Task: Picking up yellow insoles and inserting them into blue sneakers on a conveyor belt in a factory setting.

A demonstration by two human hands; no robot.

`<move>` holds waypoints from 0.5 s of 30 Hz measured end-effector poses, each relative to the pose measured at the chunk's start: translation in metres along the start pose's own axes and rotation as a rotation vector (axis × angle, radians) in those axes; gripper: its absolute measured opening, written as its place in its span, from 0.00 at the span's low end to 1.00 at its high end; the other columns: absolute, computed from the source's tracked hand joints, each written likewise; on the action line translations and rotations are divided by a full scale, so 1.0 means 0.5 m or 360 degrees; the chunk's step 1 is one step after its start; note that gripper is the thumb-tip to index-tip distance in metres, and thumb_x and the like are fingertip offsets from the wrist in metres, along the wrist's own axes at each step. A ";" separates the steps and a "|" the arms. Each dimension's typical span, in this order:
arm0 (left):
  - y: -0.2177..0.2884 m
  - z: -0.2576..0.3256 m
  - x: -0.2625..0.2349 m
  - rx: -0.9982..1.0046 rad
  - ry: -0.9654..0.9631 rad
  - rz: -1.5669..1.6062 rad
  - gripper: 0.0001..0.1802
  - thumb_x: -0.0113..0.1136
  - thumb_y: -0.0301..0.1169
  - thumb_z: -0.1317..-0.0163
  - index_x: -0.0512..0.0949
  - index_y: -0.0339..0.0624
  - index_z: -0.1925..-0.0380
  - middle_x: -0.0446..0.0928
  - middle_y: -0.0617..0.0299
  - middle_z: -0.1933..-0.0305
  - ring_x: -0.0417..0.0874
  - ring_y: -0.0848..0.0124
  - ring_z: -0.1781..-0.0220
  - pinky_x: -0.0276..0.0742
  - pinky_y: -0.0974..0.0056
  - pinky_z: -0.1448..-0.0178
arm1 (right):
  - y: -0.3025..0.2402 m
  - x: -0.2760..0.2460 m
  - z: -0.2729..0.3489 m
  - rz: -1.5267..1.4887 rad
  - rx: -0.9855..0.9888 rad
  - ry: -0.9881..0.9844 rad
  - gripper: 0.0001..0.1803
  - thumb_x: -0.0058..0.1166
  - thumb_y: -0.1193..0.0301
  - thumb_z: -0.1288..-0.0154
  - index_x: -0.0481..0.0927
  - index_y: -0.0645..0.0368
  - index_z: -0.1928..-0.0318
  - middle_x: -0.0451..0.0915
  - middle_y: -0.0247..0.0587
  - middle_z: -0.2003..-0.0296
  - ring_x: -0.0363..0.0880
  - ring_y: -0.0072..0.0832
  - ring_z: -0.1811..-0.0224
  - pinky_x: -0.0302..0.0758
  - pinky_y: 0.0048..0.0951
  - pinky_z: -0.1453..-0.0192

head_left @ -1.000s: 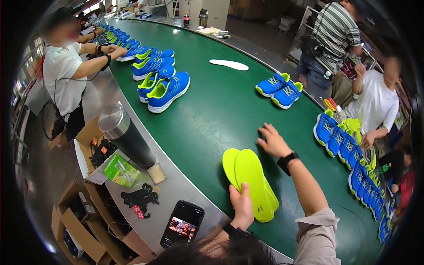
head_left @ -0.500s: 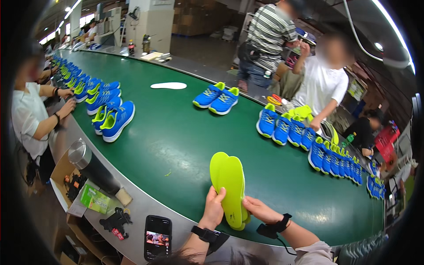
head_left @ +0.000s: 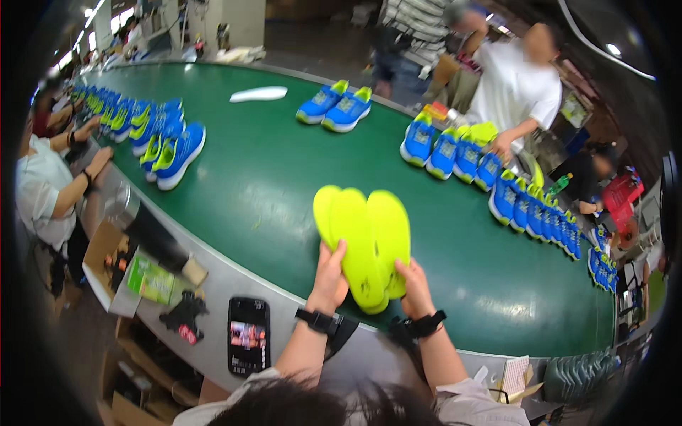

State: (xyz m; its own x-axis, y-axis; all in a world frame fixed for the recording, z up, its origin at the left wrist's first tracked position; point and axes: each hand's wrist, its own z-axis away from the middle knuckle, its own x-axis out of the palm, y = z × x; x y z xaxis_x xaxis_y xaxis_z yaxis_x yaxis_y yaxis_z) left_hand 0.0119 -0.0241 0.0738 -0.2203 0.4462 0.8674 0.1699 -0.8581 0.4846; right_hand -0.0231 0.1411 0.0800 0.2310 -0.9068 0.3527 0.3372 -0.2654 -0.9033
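Several lime-yellow insoles (head_left: 353, 248) are fanned out between my hands, toe ends upward, above the near part of the green work surface. My left hand (head_left: 330, 278) grips the left part of the stack, thumb on its front. My right hand (head_left: 415, 287) pinches the rightmost insole low on its outer edge. The heel ends overlap at the bottom, so I cannot tell how many pieces lie behind. Farther off stands a pair of blue sneakers (head_left: 334, 106) with yellow lining, beside a white insole-shaped piece (head_left: 259, 94) lying flat.
Rows of blue sneakers line the green table (head_left: 249, 184) at left and right. A phone (head_left: 249, 335), a dark steel flask (head_left: 153, 227), a green box (head_left: 150, 278) and a black strap (head_left: 185, 312) lie on the near metal ledge. Co-workers stand or sit along both sides.
The insoles have spread from a tight stack into a fan, with one drawn to the right by my right hand. Both hands sit higher in the view, which has tilted downward.
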 end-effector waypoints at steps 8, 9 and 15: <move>0.022 0.006 0.013 -0.0124 0.0012 0.0003 0.21 0.41 0.34 0.26 0.58 0.48 0.35 0.66 0.57 0.35 0.69 0.63 0.36 0.66 0.56 0.33 | 0.015 -0.006 -0.001 -0.0186 0.0010 0.0042 0.17 0.45 0.72 0.31 0.72 0.63 0.44 0.79 0.43 0.49 0.78 0.31 0.48 0.72 0.30 0.43; 0.024 0.008 0.017 -0.0118 0.0013 0.0002 0.21 0.41 0.34 0.26 0.58 0.48 0.35 0.66 0.57 0.35 0.69 0.63 0.36 0.66 0.56 0.33 | 0.015 -0.009 -0.003 -0.0186 0.0009 0.0035 0.17 0.45 0.72 0.31 0.72 0.63 0.44 0.79 0.43 0.49 0.78 0.31 0.48 0.72 0.30 0.43; 0.025 0.011 0.012 -0.0189 -0.0088 -0.0041 0.20 0.42 0.32 0.27 0.59 0.46 0.37 0.70 0.55 0.40 0.76 0.61 0.42 0.72 0.55 0.38 | 0.011 -0.010 0.001 -0.0142 -0.0186 0.0073 0.17 0.46 0.71 0.32 0.71 0.62 0.45 0.80 0.48 0.51 0.79 0.36 0.51 0.73 0.34 0.45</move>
State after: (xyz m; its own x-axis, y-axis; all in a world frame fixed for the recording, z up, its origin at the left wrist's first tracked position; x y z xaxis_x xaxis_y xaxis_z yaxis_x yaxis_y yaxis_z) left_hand 0.0180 -0.0309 0.0858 -0.1693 0.4792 0.8612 0.0490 -0.8686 0.4930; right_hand -0.0219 0.1445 0.0734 0.1619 -0.8913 0.4234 0.2455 -0.3792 -0.8921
